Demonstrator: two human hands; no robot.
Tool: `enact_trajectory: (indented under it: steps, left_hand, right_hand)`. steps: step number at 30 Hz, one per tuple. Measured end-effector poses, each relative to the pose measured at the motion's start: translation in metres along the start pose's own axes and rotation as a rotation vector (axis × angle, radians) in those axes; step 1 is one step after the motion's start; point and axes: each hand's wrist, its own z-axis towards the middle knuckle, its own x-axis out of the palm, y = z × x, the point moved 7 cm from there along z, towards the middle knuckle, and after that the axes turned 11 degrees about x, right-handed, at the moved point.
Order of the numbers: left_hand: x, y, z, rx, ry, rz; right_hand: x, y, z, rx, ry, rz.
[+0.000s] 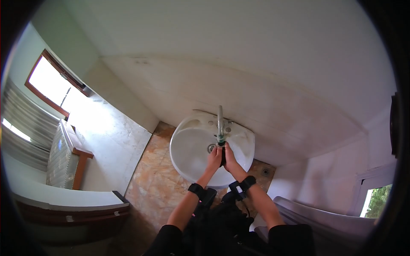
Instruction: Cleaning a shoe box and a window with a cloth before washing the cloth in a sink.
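Both hands meet over a white washbasin (183, 160), below its metal faucet (220, 115). Between them is a dark, narrow object (223, 158) with a greenish, see-through end, close under the faucet's spout. My left hand (214, 158) is closed round its left side. From the right, my right hand (230, 155) closes on the same object. Fingers cover much of it, so its exact kind does not show. The basin's round drain (211, 148) lies just left of the hands. Whether water runs from the spout cannot be made out.
Black straps with small devices (239, 187) sit on both wrists. A pale wall (213, 77) rises behind the basin. Orange-brown tiles (156, 166) cover the floor, with a floor drain (265, 171) at right. Through an opening at left stands a mattress on a wooden bed frame (81, 170).
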Motion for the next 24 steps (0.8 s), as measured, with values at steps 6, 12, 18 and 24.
enact_trajectory:
  steps: [6,12,18,24]
  left_hand:
    - [-0.002,-0.062,0.004,0.052,0.058,0.358]
    - [-0.008,-0.038,-0.002,-0.117,-0.121,0.106]
    - [-0.003,-0.012,-0.002,-0.241,-0.101,-0.144]
    - [0.001,-0.02,-0.001,-0.167,-0.227,0.164]
  right_hand:
    - [-0.022,-0.008,0.031,0.01,-0.066,0.137]
    - [-0.016,-0.003,0.031,-0.102,-0.199,-0.132]
    - [-0.011,-0.01,0.022,-0.023,-0.025,0.058]
    - [-0.025,-0.014,0.036,-0.097,-0.063,-0.096]
